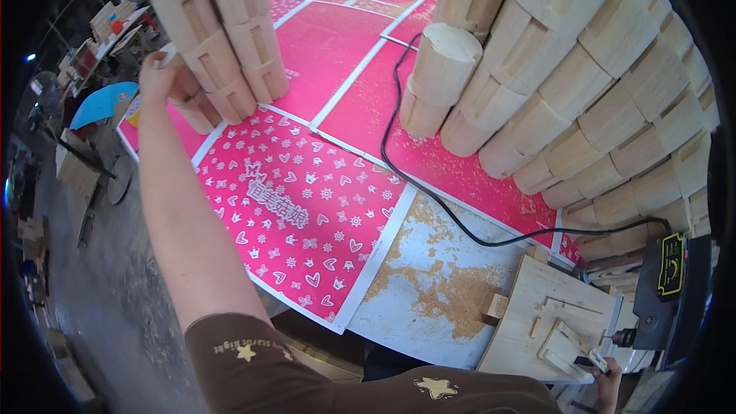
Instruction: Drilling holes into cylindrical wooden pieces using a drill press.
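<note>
Out at the far left, my left hand (159, 73) is closed around a pale wooden block (182, 86) on top of a short stack, beside taller columns of notched, rounded wooden blocks (222, 69). My left arm is stretched out over the table's edge. Low at the right, my right hand (608, 385) is closed by a small dark and whitish piece at the edge of a wooden jig board (529, 314); what the fingers hold is not clear. Just beyond that hand, a drill (659, 307) points its chuck and thin bit (619, 337) toward the board.
Tall stacks of wooden blocks (529, 54) line the right side. A black cable (452, 215) runs across the pink patterned table covering (299, 207) to the drill. Sawdust (460, 291) lies on a white surface near the jig. A blue umbrella (103, 103) stands beyond the table, left.
</note>
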`<state>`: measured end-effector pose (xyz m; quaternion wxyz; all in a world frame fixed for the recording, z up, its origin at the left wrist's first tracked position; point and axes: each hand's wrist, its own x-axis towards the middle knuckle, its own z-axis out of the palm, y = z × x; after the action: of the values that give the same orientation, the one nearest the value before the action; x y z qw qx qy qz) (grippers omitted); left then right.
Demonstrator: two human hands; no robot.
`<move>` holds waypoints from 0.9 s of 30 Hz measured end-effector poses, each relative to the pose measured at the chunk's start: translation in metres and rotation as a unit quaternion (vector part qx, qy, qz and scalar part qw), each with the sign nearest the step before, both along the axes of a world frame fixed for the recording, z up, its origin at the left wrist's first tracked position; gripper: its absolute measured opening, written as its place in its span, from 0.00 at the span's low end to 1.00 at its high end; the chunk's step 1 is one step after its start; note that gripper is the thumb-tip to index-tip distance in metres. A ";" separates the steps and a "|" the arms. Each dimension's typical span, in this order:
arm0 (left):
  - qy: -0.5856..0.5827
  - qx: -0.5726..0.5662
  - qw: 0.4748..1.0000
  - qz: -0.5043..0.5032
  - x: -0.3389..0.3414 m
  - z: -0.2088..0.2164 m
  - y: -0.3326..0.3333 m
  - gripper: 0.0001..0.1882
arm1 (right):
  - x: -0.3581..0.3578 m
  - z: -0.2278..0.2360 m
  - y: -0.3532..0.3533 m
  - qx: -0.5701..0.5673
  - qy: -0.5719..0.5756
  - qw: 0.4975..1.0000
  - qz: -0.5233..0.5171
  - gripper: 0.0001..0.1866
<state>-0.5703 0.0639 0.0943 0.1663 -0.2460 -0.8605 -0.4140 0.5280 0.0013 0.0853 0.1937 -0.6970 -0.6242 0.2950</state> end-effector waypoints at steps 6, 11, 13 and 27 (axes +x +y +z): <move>0.024 0.156 0.984 0.085 -0.015 -0.012 -0.027 0.42 | -0.018 0.006 0.014 -0.007 -0.008 1.000 0.021 0.14; 0.167 0.347 0.920 -0.071 0.209 -0.011 0.046 0.26 | -0.015 0.005 0.002 0.002 -0.005 1.000 -0.015 0.18; 0.039 0.427 0.846 -0.318 0.291 -0.015 0.078 0.25 | -0.013 -0.001 0.004 -0.002 0.008 1.000 -0.019 0.17; -0.171 0.313 0.877 -0.321 0.430 -0.040 0.161 0.37 | -0.050 0.013 -0.008 0.094 -0.075 0.992 0.049 0.15</move>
<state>-0.1403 0.2246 0.0543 -0.0567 -0.3690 -0.5747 -0.7282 0.4785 -0.0064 0.0982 0.1962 -0.6642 -0.6956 0.1912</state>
